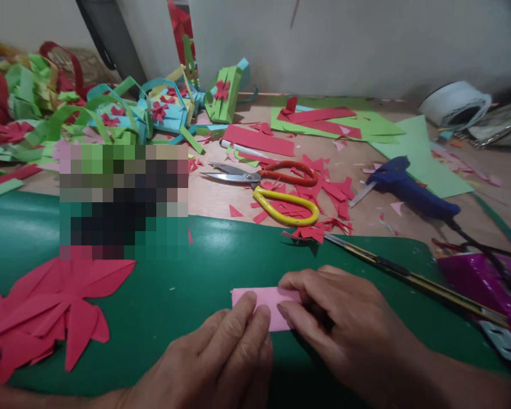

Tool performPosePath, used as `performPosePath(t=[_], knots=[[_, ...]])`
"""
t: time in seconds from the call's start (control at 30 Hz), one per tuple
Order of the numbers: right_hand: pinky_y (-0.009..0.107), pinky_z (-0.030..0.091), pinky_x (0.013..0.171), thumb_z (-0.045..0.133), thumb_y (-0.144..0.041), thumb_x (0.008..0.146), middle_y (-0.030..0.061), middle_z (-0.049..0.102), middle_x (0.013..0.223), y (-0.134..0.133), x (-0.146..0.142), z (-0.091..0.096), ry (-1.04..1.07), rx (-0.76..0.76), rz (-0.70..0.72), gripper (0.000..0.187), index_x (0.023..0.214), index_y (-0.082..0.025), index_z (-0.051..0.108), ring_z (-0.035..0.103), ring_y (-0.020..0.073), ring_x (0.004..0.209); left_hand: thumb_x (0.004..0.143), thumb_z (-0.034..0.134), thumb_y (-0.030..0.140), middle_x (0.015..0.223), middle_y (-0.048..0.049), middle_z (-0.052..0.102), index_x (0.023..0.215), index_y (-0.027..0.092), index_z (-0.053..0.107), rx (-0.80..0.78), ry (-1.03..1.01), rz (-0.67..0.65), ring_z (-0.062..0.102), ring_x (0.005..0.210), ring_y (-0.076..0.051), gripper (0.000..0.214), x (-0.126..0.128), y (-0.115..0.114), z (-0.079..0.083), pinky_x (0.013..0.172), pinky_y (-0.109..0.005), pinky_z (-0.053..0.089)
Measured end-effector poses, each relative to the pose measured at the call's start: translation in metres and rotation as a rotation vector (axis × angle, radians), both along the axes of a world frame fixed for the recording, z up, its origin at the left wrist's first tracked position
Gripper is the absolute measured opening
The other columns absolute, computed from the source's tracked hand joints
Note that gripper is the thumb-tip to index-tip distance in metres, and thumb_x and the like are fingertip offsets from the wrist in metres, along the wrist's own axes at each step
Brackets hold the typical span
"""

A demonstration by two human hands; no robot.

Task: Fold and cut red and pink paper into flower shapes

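Note:
A small pink paper piece [267,301] lies folded on the green cutting mat [187,267]. My left hand [225,352] rests at its lower left edge, fingers together, fingertips pressing down on the paper. From the right, my right hand [344,324] covers the paper's right end with fingers curled and pressed onto it. Both hands hold the pink paper flat against the mat.
Red paper leaf shapes [46,318] lie at the mat's left. Beyond the mat are scissors [272,184] with red and yellow handles, red scraps, a blue glue gun [409,187], a utility knife [409,275], a purple object [481,278], and paper baskets [162,108] at the back left.

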State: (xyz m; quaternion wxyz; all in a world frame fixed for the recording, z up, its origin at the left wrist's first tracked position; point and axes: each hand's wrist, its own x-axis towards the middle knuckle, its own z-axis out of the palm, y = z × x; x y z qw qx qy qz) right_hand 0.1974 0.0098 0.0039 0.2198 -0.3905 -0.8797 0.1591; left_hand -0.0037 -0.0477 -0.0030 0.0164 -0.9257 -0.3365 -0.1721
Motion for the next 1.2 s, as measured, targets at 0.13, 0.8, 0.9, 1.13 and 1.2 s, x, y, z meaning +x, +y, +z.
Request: performPosePath(t=[0.13,0.8,0.9,1.13,1.2], knots=[[0.027,0.031,0.053,0.051,-0.012,0.082,-0.0023,0.063,0.060,0.001,0.000,-0.001,0.002,0.003,0.006,0.010,0.080,-0.017,0.060,0.050,0.0136,0.050,0.094,0.029,0.012,0.117,-0.0033,0.067,0.109,0.012,0.062,-0.012,-0.044,0.041,0.058,0.111,-0.019,0.037,0.000,-0.001,0.000,0.087,-0.027,0.050],[0.025,0.034,0.051,0.053,-0.012,0.081,-0.0048,0.059,0.058,-0.002,-0.001,0.001,-0.002,-0.009,-0.034,0.011,0.089,-0.018,0.057,0.050,0.0127,0.050,0.095,0.030,0.014,0.110,0.0003,0.069,0.107,0.015,0.062,0.074,-0.050,0.071,0.059,0.107,-0.016,0.035,0.004,0.003,-0.005,0.081,-0.025,0.050],[0.023,0.035,0.048,0.055,-0.010,0.077,-0.0067,0.055,0.055,-0.002,-0.002,0.003,-0.006,-0.032,-0.068,0.021,0.098,-0.016,0.054,0.051,0.0119,0.048,0.095,0.031,0.013,0.106,0.0015,0.069,0.106,0.017,0.063,0.087,-0.091,0.114,0.058,0.105,-0.015,0.033,0.008,0.003,-0.008,0.082,-0.023,0.047],[0.021,0.037,0.049,0.056,-0.007,0.074,-0.0094,0.053,0.057,-0.006,0.002,0.004,0.040,-0.102,-0.121,0.034,0.105,-0.019,0.047,0.050,0.0096,0.045,0.095,0.027,0.012,0.100,0.0037,0.068,0.103,0.019,0.063,0.114,-0.085,0.095,0.056,0.101,-0.014,0.037,0.009,0.006,-0.012,0.081,-0.023,0.044],[0.022,0.038,0.052,0.053,-0.005,0.076,-0.0098,0.054,0.057,-0.008,0.003,0.003,0.056,-0.105,-0.136,0.035,0.107,-0.020,0.046,0.051,0.0097,0.046,0.095,0.028,0.012,0.101,0.0033,0.068,0.103,0.019,0.062,0.107,-0.072,0.088,0.055,0.102,-0.015,0.036,0.009,0.007,-0.013,0.083,-0.024,0.042]])
